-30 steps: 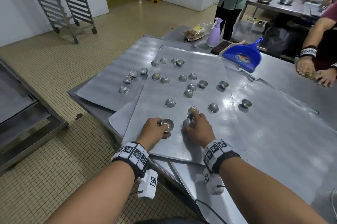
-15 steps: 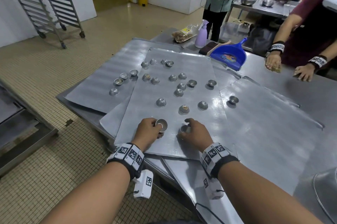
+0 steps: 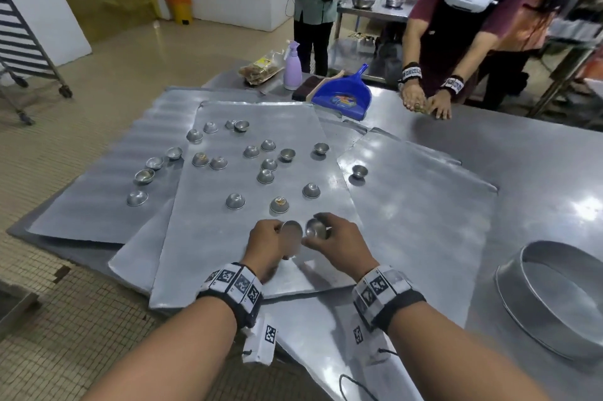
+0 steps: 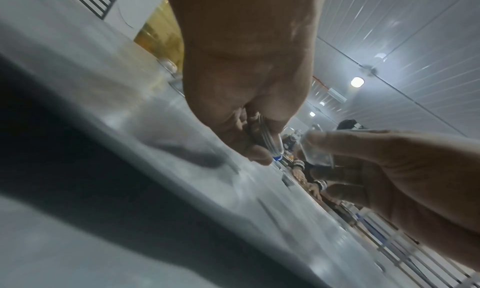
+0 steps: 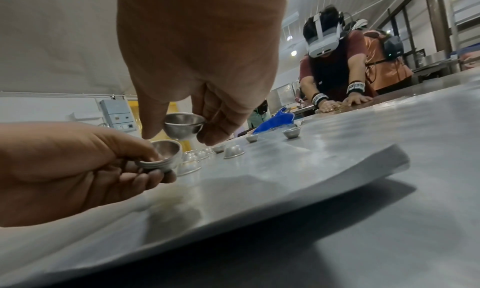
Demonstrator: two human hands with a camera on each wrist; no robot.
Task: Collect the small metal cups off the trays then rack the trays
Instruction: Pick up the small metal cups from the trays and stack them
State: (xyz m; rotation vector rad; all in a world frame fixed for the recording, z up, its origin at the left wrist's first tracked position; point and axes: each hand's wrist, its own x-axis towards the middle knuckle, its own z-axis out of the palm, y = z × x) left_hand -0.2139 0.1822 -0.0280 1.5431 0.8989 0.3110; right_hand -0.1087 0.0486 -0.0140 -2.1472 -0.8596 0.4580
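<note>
two hands, head view: left hand [image 3: 269, 242] wrapped round a small stack of cups [image 3: 291, 231], right hand [image 3: 339, 245] pinching a single cup [image 3: 316, 228] lifted just clear of the middle tray [image 3: 228, 253], the two almost touching.
change, head view: a second ago right fingers down on a cup lying on the tray; half a second ago curled over it; now raised and tilted toward the left hand's stack. reads as a hand-over, one more cup about to be nested.
meaning for the task: early collecting stage; many loose cups [image 3: 235, 201] left on the middle tray, some on the left tray [image 3: 98, 204], one on the right tray [image 3: 424, 211]; racking not begun, wheeled rack [image 3: 19, 51] well apart at the far left.
left wrist view: left fingers [image 4: 259, 154] clenched on the ribbed edge of the stack [image 4: 269, 142]; right hand [image 4: 405, 181] just beside, its cup blurred.
right wrist view: right fingers [image 5: 221, 126] and thumb grasping the cup [image 5: 183, 126] by its rim, mouth up; left hand [image 5: 78, 165] holding nested cups [image 5: 162, 155] below and beside it; upturned cups beyond on the tray.
writing: none readable; only black-and-white square code markers on both wrist bands [image 3: 233, 281] and camera housings.
other things: worktop [image 3: 538, 172], blue dustpan [image 3: 342, 95], lilac spray bottle [image 3: 291, 69], round metal pan [image 3: 551, 302], another person's hands [image 3: 424, 103] pressed on the worktop.
</note>
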